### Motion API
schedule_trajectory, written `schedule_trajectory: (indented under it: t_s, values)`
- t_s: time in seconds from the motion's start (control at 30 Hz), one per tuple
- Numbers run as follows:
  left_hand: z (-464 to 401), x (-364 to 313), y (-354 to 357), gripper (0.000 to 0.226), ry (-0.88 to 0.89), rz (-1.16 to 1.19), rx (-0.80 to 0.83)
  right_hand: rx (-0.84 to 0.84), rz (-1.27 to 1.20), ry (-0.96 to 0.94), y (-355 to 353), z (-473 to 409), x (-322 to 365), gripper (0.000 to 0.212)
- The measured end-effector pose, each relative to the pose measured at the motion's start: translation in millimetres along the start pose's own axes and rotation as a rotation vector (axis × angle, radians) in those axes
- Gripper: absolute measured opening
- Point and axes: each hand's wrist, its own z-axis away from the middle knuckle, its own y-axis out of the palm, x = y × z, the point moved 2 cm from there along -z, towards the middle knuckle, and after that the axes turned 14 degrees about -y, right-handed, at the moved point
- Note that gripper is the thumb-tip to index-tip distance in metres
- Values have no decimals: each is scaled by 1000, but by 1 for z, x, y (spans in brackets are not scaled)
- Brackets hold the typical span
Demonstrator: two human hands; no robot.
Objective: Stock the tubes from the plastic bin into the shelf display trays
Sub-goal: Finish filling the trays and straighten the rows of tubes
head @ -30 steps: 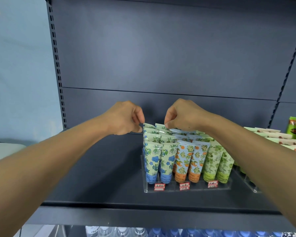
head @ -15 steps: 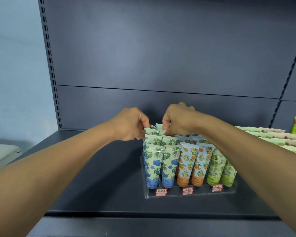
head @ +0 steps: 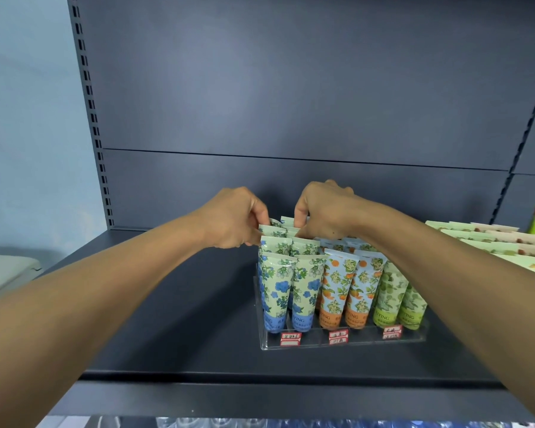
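Counted: two hands [head: 233, 219], one clear display tray [head: 342, 342], three columns of tubes with two blue-flowered [head: 275, 288], two orange [head: 337, 288] and two green [head: 389, 298] in the near row, three red price labels [head: 291, 339].

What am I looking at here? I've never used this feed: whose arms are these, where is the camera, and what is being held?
There is no machine: a person works bare-handed, and the single camera sits on their head, looking forward and down. The left hand and right hand both reach to the back of a clear display tray on a dark shelf. Each pinches the top of a blue-flowered tube in the rear rows. Orange-patterned tubes and green tubes stand beside them. The plastic bin is not in view.
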Motion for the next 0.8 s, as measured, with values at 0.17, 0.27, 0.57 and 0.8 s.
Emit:
schedule_trajectory:
  t_s: [0.17,0.27,0.57,0.8]
  values:
    - [0,-1,0,11,-5,-1,6,-7,4,-7,0,-3,-1,11]
    - [-1,2,-7,13,-8,6,-2,-19,-59,-9,-6,-2,-4,13]
    - [-22,10,-11,22,-11,-20,-54,-51,-41,16,-10,-27,-11,11]
    - [-35,13,6,9,-12,27,23,58,58,37,2,-39,-9,4]
